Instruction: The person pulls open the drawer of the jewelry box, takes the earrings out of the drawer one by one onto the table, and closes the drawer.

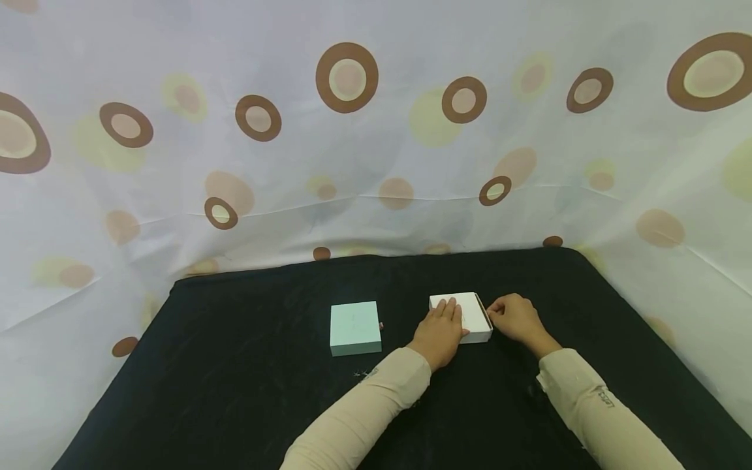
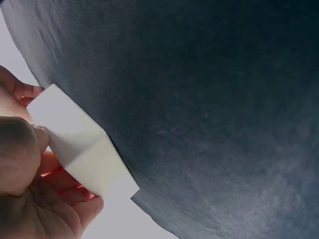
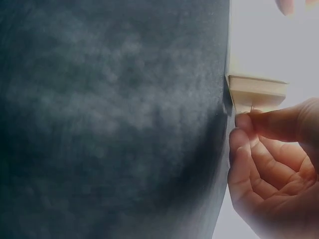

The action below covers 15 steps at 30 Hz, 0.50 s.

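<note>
A white box (image 1: 473, 312) lies on the black cloth, right of centre. My left hand (image 1: 437, 334) holds it, fingers stretched across the lid and thumb at the near side; the left wrist view also shows fingers about the box (image 2: 79, 134). At the box's right end, which shows a recessed edge, is my right hand (image 1: 518, 318). Its thumb and forefinger pinch a thin pull tab (image 3: 251, 107) there, mostly hidden by the fingertips. A light-blue box (image 1: 355, 325) sits apart to the left, with a small pinkish tab (image 1: 381, 325) on its right side.
Black cloth (image 1: 235, 378) covers the table. Behind it and along both sides hangs a pale curtain (image 1: 364, 150) with brown and yellow circles. Some small light threads (image 1: 361, 374) lie on the cloth below the light-blue box.
</note>
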Available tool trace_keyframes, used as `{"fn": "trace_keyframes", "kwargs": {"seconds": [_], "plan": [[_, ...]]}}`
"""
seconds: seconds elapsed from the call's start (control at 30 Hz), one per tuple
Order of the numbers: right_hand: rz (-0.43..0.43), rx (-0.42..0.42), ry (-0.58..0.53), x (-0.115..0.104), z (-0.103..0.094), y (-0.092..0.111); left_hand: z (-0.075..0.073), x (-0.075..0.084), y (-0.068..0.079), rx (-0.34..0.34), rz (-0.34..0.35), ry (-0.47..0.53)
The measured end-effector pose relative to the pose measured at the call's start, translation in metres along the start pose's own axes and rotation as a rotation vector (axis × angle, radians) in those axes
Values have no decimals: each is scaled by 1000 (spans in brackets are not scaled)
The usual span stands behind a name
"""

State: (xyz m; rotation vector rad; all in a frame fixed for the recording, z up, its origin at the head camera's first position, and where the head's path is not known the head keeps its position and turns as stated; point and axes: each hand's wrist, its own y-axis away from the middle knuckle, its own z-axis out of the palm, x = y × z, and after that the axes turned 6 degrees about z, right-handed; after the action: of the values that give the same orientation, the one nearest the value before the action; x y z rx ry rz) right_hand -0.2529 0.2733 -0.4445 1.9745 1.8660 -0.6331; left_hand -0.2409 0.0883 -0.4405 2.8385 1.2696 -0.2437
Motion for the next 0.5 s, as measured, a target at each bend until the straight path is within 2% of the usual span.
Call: {"fn": "trace_keyframes", "kwargs": {"seconds": [0.5], "plan": [[-5, 23, 25, 3, -5, 0, -1, -2, 1, 4, -1, 8]]}}
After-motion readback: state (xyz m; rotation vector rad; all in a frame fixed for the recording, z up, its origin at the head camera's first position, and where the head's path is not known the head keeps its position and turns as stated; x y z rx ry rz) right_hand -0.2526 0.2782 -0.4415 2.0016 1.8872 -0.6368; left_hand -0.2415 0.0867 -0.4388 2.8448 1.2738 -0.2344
